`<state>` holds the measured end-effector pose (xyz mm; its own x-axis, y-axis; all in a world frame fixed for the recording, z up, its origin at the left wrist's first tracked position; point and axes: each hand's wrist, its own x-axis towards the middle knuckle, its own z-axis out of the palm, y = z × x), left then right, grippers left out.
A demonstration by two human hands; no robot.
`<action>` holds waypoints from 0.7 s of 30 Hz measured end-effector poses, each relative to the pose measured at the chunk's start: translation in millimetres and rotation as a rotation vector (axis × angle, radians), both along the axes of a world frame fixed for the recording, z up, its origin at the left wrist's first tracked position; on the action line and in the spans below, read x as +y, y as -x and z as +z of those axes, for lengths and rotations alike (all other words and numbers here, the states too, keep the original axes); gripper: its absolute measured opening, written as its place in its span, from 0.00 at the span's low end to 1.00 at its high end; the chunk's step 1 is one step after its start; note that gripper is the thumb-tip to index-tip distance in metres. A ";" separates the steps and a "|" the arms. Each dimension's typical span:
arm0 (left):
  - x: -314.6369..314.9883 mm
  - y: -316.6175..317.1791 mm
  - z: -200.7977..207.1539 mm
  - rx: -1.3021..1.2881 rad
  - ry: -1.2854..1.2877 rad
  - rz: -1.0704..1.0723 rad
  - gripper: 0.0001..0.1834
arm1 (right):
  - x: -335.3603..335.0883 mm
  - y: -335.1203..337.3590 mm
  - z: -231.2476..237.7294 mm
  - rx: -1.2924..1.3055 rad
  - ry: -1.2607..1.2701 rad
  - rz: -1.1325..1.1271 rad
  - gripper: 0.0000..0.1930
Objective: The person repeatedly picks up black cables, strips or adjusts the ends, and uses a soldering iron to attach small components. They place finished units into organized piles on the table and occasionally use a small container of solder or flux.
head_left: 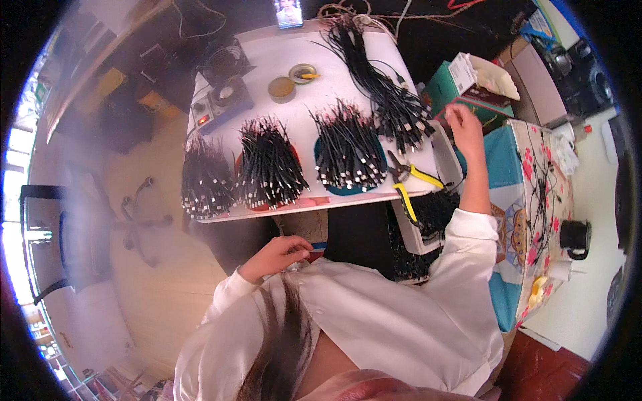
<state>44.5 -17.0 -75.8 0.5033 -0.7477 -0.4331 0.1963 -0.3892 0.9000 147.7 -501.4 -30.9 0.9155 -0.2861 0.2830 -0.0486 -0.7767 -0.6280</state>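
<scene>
My right hand [463, 125] is raised beside the table's right edge, fingers curled together; whether something small is pinched in them is unclear. Below it, a pair of yellow-handled wire cutters [409, 180] lies at the table's front right corner, jaws toward the cables. My left hand [281, 256] rests over my lap, in front of the table edge, with loosely bent fingers and nothing visible in it. Bundles of short black cables with metal plugs lie along the front: a left bundle [207, 177], a middle bundle [269, 164] and a right bundle [349, 150]. Longer black USB cables [374, 83] stretch behind.
Toward the back left sits a grey control box [217, 107] with a lit red switch. Two round tins [281, 89] stand mid-table, below a lit phone [287, 13]. A white bin [412, 230] of black cables hangs low right, near a green box [441, 93] and a flowered tabletop [528, 160].
</scene>
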 end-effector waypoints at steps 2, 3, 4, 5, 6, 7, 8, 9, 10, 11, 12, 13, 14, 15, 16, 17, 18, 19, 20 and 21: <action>3.8 -12.7 -32.9 -0.220 -0.064 -0.132 0.14 | 41.4 -35.0 40.7 -0.045 -0.013 0.195 0.11; 2.3 -18.3 -51.7 -0.317 -0.083 -0.202 0.14 | 67.3 -54.0 52.2 -0.082 0.051 0.335 0.10; -0.7 -22.6 -71.2 -0.411 -0.092 -0.267 0.14 | 94.7 -74.1 57.4 -0.034 0.118 0.409 0.10; -4.6 -25.7 -90.7 -0.518 -0.094 -0.335 0.14 | 118.1 -96.0 61.2 -0.112 0.172 0.604 0.11; -10.4 -27.6 -109.9 -0.515 -0.146 -0.376 0.14 | 140.1 -118.1 60.4 0.010 0.267 0.594 0.11; -17.3 -29.9 -128.3 -0.524 -0.192 -0.419 0.13 | 160.1 -138.9 55.6 0.035 0.341 0.657 0.12; -21.4 -33.8 -144.9 -0.533 -0.241 -0.463 0.13 | 177.2 -157.0 47.5 0.067 0.412 0.620 0.12; -23.2 -32.7 -158.4 -0.608 -0.338 -0.440 0.12 | 189.8 -172.3 37.9 0.111 0.485 0.564 0.12; -25.6 -27.3 -168.9 -0.684 -0.433 -0.415 0.11 | 197.3 -186.6 29.2 0.149 0.498 0.561 0.13; -27.0 -25.6 -177.7 -0.722 -0.549 -0.429 0.11 | 202.9 -199.6 20.0 0.230 0.523 0.524 0.13; -30.0 -26.2 -185.0 -0.628 -0.601 -0.574 0.15 | 205.5 -209.6 10.9 0.318 0.545 0.477 0.13; -27.4 -25.7 -189.7 -0.595 -0.516 -0.470 0.16 | 205.7 -216.7 2.4 0.305 0.523 0.507 0.14; -25.6 -25.1 -192.7 -0.584 -0.481 -0.445 0.16 | 205.2 -222.1 -4.9 0.297 0.499 0.530 0.14; -24.7 -26.3 -194.7 -0.608 -0.467 -0.448 0.16 | 204.5 -226.7 -10.7 0.304 0.483 0.531 0.15; -24.4 -27.0 -195.8 -0.632 -0.457 -0.449 0.16 | 202.9 -227.8 -15.5 0.264 0.421 0.517 0.13; -23.7 -29.5 -196.6 -0.649 -0.449 -0.454 0.15 | 202.0 -228.9 -18.2 0.265 0.378 0.547 0.12; -24.5 -31.4 -197.0 -0.658 -0.441 -0.451 0.15 | 201.0 -228.6 -19.2 0.268 0.338 0.572 0.11; -25.4 -33.1 -197.2 -0.665 -0.437 -0.452 0.15 | 200.4 -227.6 -18.3 0.276 0.300 0.581 0.10; -27.2 -35.5 -197.6 -0.673 -0.436 -0.454 0.15 | 200.3 -225.4 -16.0 0.258 0.320 0.563 0.09; -28.4 -37.1 -197.5 -0.675 -0.430 -0.454 0.15 | 200.4 -222.3 -12.1 0.242 0.341 0.529 0.08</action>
<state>81.5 -45.4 -273.3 0.4478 -0.7778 -0.4410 -0.5714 -0.6283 0.5280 370.0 -300.9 -43.0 0.9565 0.2878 0.0475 0.2850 -0.8873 -0.3627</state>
